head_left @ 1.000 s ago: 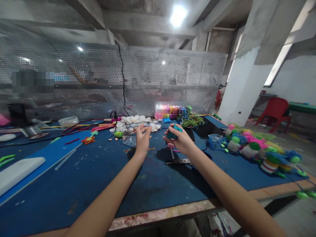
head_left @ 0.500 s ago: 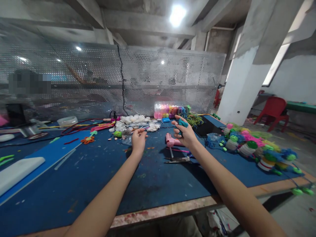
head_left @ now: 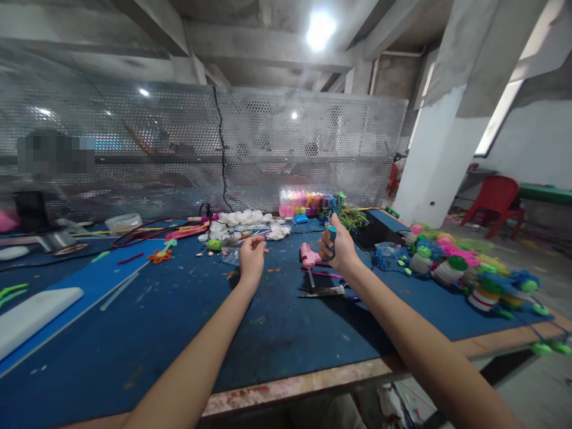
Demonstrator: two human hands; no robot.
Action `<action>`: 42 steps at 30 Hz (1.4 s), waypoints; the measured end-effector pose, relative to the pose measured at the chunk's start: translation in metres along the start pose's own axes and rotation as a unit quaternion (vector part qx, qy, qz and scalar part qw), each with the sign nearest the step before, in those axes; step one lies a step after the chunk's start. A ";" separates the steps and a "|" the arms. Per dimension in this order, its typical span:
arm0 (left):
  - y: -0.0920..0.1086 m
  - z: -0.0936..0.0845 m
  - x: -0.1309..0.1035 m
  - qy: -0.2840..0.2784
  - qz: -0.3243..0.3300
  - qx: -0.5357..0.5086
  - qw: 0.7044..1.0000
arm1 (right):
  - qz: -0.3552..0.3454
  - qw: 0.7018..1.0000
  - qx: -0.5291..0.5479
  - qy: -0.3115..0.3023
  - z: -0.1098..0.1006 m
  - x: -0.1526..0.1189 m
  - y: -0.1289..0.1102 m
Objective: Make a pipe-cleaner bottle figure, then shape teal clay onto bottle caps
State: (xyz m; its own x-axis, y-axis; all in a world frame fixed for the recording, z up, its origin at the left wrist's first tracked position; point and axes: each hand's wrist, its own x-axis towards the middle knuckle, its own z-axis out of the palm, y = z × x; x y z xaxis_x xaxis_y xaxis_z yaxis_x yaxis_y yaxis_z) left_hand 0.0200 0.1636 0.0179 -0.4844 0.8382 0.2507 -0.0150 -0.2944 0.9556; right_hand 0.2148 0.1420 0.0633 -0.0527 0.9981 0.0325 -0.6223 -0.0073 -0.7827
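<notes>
My right hand (head_left: pixel 340 245) is raised over the right middle of the blue table, its fingers wrapped round a small teal piece (head_left: pixel 331 233) that is mostly hidden. Below and left of it lies a pink glue gun (head_left: pixel 309 256), with scissors (head_left: pixel 324 291) nearer the front edge. My left hand (head_left: pixel 253 257) hovers left of the glue gun, fingers curled together; what they hold, if anything, is too small to make out. Just beyond the left hand are a clear plastic bag (head_left: pixel 231 256) and a green piece (head_left: pixel 213 245).
White clay-like pieces (head_left: pixel 241 225) and colourful packs (head_left: pixel 299 204) line the back. Yarn-topped figures (head_left: pixel 449 268) crowd the right side. A blue board (head_left: pixel 96 277) with a white block (head_left: pixel 42 313) and an orange flower (head_left: pixel 159 256) are on the left.
My right hand has turned and its fingers have curled further round the teal piece, which shows less, with the thumb now pointing up. My left hand has barely moved.
</notes>
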 end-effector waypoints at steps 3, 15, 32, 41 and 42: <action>0.001 0.002 -0.003 -0.034 -0.006 -0.029 0.999 | -0.023 0.999 -0.038 0.012 -0.001 0.003 0.006; 0.023 0.013 -0.048 -0.311 -0.168 -0.247 0.903 | -0.365 0.750 -0.485 -0.263 0.000 -0.011 0.031; 0.038 0.024 -0.070 -0.262 -0.230 -0.322 0.881 | -0.371 0.698 -0.612 -0.002 0.007 -0.008 0.045; 0.045 0.025 -0.064 -0.110 -0.319 -0.377 0.863 | -0.310 0.613 -0.726 -0.036 0.017 -0.015 0.044; 0.045 0.026 -0.063 -0.115 -0.315 -0.376 0.864 | -0.307 0.598 -0.739 -0.040 0.016 -0.014 0.042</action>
State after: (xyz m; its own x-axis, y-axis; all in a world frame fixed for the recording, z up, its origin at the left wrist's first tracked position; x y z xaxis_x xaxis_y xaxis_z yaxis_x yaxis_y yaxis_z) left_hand 0.0726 0.1091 0.0495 0.0128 0.9844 -0.1756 -0.8185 0.1111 0.5637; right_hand 0.1763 0.1266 0.0398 -0.2433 0.7776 0.5798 0.8234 0.4815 -0.3004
